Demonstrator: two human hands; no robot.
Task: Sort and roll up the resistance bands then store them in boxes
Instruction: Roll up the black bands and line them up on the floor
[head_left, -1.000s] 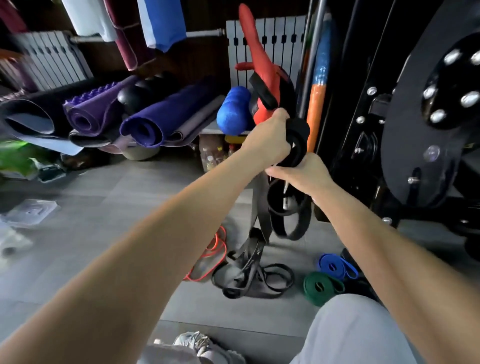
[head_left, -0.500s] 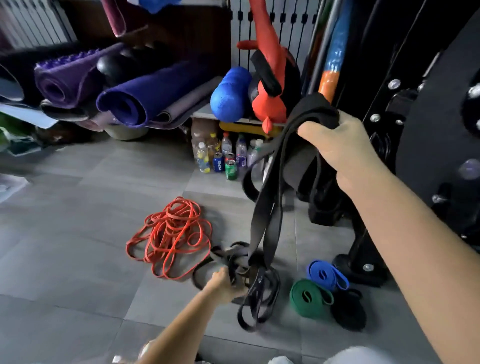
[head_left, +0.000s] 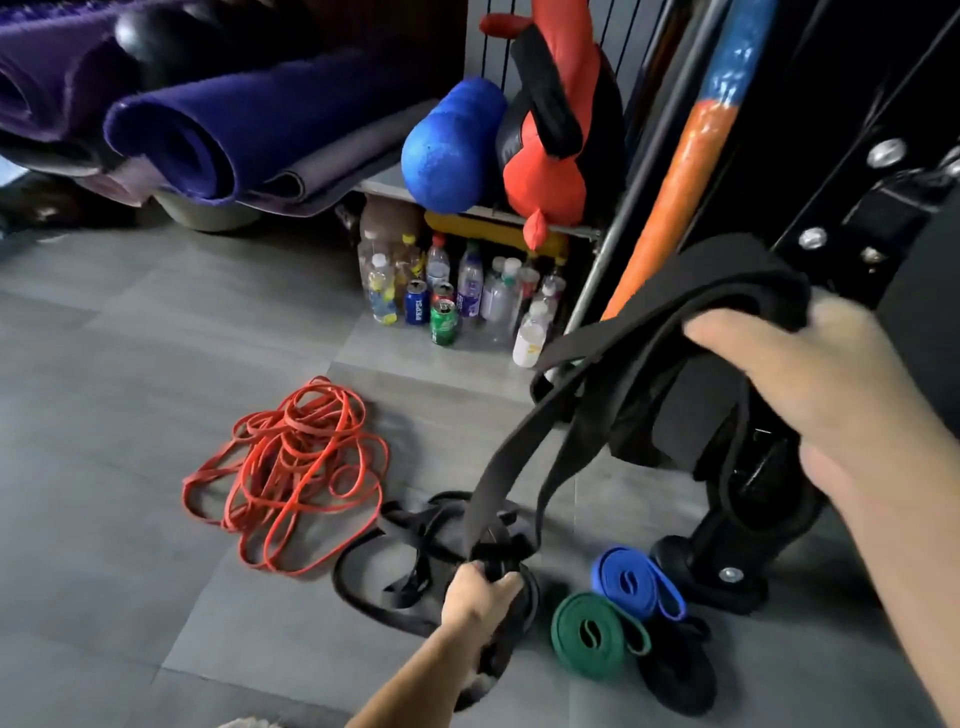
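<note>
We hold a long black rubber resistance band (head_left: 511, 457) stretched slantwise between our hands. Our right hand (head_left: 810, 384), raised at the right edge, grips its bunched upper folds. Our left hand (head_left: 480, 592), low near the floor, closes round its lower end, just above a loose tangle of black bands (head_left: 395, 525). Right of that hand lie three rolled bands touching one another: green (head_left: 589, 634), blue (head_left: 631, 582) and black (head_left: 675, 670), close to the black machine foot (head_left: 717, 571). A heap of thin red bands (head_left: 291, 467) lies left of the tangle. Beyond it the grey tiled floor (head_left: 130, 415) stretches bare to the left edge. Bottles and cans (head_left: 457, 296) crowd the back, under rolled mats (head_left: 234, 130).
</note>
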